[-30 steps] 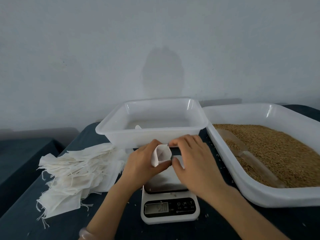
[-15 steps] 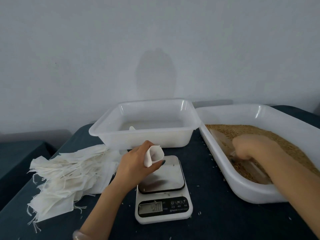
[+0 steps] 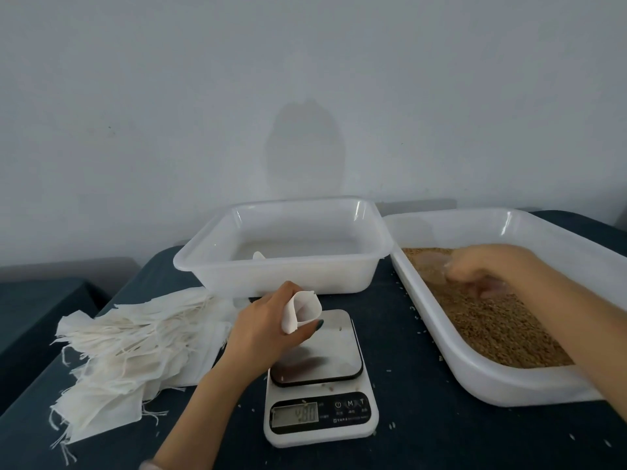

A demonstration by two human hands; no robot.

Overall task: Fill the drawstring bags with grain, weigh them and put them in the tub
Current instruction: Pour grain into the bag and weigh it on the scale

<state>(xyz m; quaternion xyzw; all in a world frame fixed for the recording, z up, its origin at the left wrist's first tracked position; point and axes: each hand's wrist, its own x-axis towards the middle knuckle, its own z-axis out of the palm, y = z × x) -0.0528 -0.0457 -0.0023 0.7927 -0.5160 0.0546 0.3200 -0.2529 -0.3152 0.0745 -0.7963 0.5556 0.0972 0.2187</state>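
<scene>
White cloth bag (image 3: pixel 303 308), mouth up, sits in the left hand (image 3: pixel 261 329), fingers curled round it, above the scale (image 3: pixel 320 412). Right of the scale, the right hand (image 3: pixel 481 269) curls on a clear scoop (image 3: pixel 429 258) in the grain (image 3: pixel 492 323), blurred; bag's mouth lies leftward.

**Holding a bag open, scooping grain**

Gripping a small white bag (image 3: pixel 303 310), mouth open, in the left hand (image 3: pixel 261 330), just above the scale (image 3: pixel 320 385). Clutching a clear scoop (image 3: pixel 431 260) with the right hand (image 3: pixel 481 269), blurred, down in the grain (image 3: pixel 502 327) of the tray (image 3: pixel 475 378). Behind the scale, a white tub (image 3: pixel 281 276). To the left on the bench (image 3: pixel 390 334), a pile of bags (image 3: pixel 135 351).
</scene>
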